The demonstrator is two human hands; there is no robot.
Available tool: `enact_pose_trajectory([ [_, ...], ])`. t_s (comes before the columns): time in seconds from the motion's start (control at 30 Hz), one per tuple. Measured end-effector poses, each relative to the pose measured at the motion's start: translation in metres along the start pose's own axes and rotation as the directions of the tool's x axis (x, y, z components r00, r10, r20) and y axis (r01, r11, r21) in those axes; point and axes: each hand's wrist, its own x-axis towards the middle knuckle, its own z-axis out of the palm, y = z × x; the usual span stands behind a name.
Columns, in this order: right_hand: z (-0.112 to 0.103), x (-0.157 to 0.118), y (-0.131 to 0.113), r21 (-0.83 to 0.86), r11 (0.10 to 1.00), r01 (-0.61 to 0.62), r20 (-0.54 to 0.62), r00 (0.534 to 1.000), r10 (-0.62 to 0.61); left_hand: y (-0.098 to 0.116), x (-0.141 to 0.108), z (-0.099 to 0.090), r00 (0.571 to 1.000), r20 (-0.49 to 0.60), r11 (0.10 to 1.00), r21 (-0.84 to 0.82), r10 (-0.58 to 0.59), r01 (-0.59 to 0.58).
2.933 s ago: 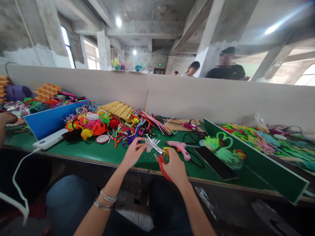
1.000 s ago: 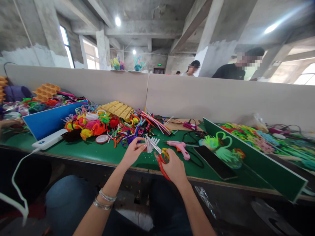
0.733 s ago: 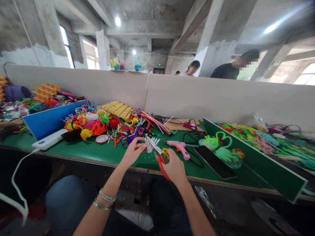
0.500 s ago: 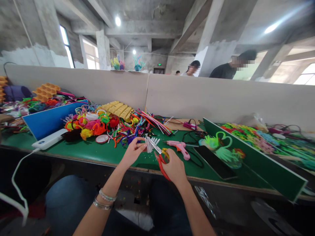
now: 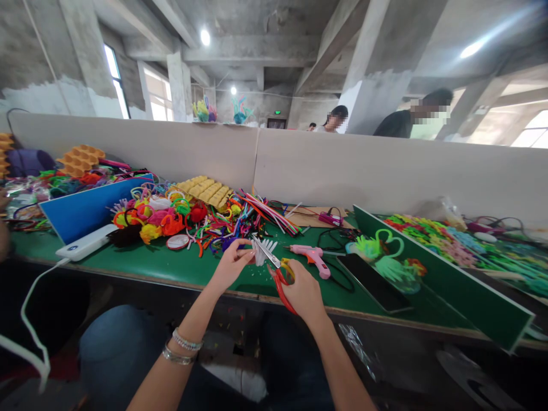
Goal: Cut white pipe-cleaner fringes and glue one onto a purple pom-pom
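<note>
My right hand [image 5: 305, 290] is closed round the handles of a pair of scissors [image 5: 269, 254] with red and yellow grips. Their metal blades point up and left, lying across a white fuzzy piece [image 5: 259, 259] with several finger-like strips, perhaps pipe cleaner. My left hand [image 5: 233, 264] pinches at the left side of this white piece, thumb and fingertips together close to the blades. Part of the piece is hidden behind the blades and fingers. Small white scraps lie on the green table [image 5: 145, 264] round it.
A pink glue gun [image 5: 312, 258] and a black phone [image 5: 371, 282] lie right of my hands. Behind is a heap of coloured pipe cleaners [image 5: 269, 214]. A blue board [image 5: 96, 205] and a green board [image 5: 445, 274] stand at either side. A white power strip [image 5: 88, 242] lies left.
My hands, the scissors and the white piece hold almost the same place. A person beyond the partition has shifted slightly right, and part of someone's arm shows at the far left edge.
</note>
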Motion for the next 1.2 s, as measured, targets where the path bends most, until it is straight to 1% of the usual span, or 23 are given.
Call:
enact_pose_trajectory([
  [0.2,-0.001,0.000,-0.002,0.024,0.999,-0.031,0.005,1.000,0.030,-0.002,0.001,-0.001,1.000,0.020,1.000,0.015,0.014,-0.014],
  [0.6,-0.001,0.002,-0.001,0.001,0.999,-0.033,0.009,0.999,0.033,-0.006,0.003,-0.004,0.999,0.032,0.999,0.045,0.016,-0.017],
  [0.67,-0.001,0.002,-0.001,0.013,0.999,-0.038,-0.010,0.999,0.039,-0.005,0.003,-0.004,1.000,0.021,0.998,0.058,0.018,-0.019],
  [0.87,0.004,0.004,0.003,0.009,0.999,-0.036,-0.130,0.991,0.037,-0.004,0.002,-0.003,1.000,-0.011,0.999,0.049,0.021,-0.021],
  [1.03,0.005,0.005,0.006,-0.023,1.000,0.012,-0.176,0.984,-0.016,-0.008,0.004,-0.004,0.998,-0.048,0.998,0.050,0.038,-0.036],
  [1.1,0.004,0.005,0.005,-0.015,1.000,0.017,-0.159,0.987,-0.019,-0.010,0.005,-0.005,0.997,-0.057,0.997,0.068,0.045,-0.041],
  [1.2,0.005,0.003,0.004,0.005,1.000,-0.003,-0.081,0.997,0.003,-0.010,0.004,-0.004,0.998,-0.041,0.994,0.094,0.051,-0.047],
])
